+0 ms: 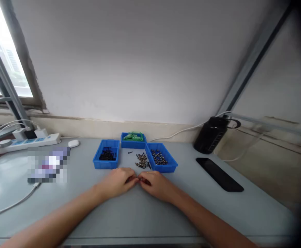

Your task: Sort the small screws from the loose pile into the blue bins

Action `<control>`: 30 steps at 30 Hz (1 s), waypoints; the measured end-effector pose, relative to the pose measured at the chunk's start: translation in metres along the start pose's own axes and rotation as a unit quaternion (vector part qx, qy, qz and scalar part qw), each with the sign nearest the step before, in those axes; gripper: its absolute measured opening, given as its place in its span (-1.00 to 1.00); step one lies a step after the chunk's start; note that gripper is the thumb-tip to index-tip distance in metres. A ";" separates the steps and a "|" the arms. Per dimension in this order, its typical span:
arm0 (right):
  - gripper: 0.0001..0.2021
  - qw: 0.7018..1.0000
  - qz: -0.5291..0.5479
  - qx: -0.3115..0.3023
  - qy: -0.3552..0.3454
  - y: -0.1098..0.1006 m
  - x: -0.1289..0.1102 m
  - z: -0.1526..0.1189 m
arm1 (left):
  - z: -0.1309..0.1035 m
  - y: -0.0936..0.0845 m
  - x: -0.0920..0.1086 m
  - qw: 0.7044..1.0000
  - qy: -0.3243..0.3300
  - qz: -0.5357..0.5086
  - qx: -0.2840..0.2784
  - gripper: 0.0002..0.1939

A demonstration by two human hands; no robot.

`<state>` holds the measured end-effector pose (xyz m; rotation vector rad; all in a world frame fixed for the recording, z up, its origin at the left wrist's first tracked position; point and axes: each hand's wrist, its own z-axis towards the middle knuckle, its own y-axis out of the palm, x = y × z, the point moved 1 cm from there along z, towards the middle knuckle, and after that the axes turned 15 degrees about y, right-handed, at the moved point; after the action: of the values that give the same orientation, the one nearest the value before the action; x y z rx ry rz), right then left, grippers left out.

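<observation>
My left hand [119,181] and my right hand [157,184] meet fingertip to fingertip above the table, both with fingers pinched. Whatever lies between the fingertips is too small and hidden to name. Just beyond them is a loose pile of small brass-coloured and dark screws [142,160], and a single dark screw [130,152] lies apart. A blue bin [105,165] with black screws stands beyond my left hand. Past my right hand, another blue bin [166,168] holds small metallic pieces. The third blue bin [133,145], at the back, contains green plastic packets [134,136].
A black bottle [209,135] and a flat black slab [219,175] are at the right. On the left lie a power strip [43,140] with plugs and cables, a white rounded object [73,143] and a blurred-out phone-like item [49,165]. A wall bounds the table's back.
</observation>
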<state>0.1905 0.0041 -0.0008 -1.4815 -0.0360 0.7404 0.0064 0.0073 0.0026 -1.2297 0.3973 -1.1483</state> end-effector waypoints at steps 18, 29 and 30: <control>-0.83 0.999 0.028 -0.023 -0.009 -0.001 0.004 0.002 | 0.000 -0.002 -0.001 0.998 0.036 -0.039 0.015 -0.92; -0.87 0.999 0.034 -0.037 -0.011 -0.006 0.000 -0.003 | 0.000 -0.003 -0.003 0.999 0.040 -0.009 -0.011 -0.93; -0.85 0.999 0.034 -0.037 -0.011 -0.006 0.000 -0.003 | 0.000 -0.002 -0.003 0.999 0.041 -0.003 -0.013 -0.92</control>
<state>0.1943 0.0017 0.0041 -1.5512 -0.0299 0.8173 0.0043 0.0099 0.0034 -1.2095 0.4725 -1.2055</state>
